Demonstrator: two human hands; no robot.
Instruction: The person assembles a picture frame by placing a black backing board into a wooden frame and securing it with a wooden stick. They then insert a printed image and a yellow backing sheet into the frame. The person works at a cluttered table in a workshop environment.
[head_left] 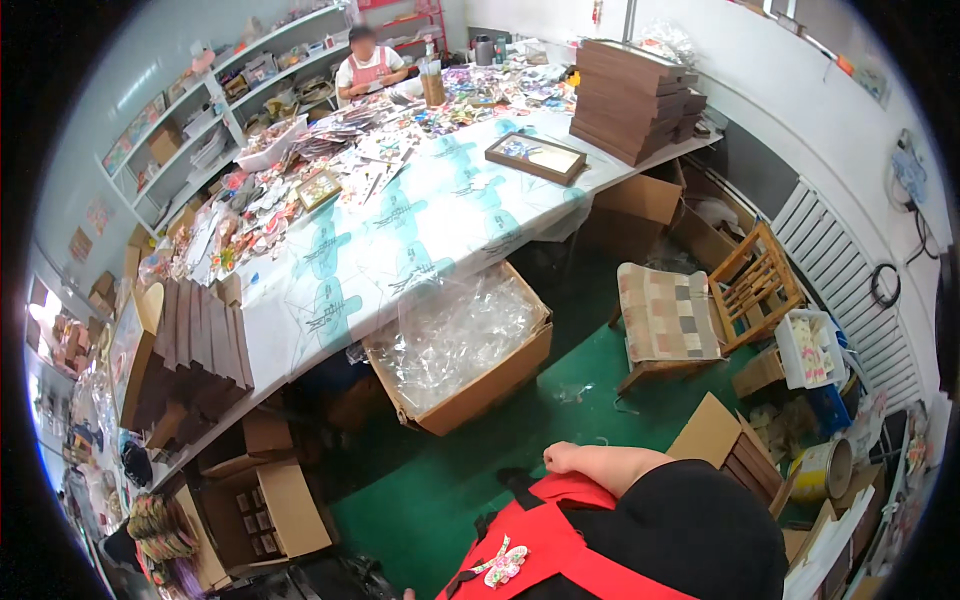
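Right hand [565,458] shows only as a bent wrist and knuckles at the end of a bare forearm, resting against the person's own red apron [560,545] over a black sleeve; whether it is clenched or holds anything I cannot tell. No left hand shows. Nearest to the hand, on the green floor [420,500], stands an open cardboard box [480,395] filled with clear plastic wrappers, tucked partly under the edge of the long worktop [400,240]. A framed picture [536,157] lies on the worktop beside a tall stack of brown boards [630,98]. A wooden chair [670,320] with a checked cushion stands to the right of the box.
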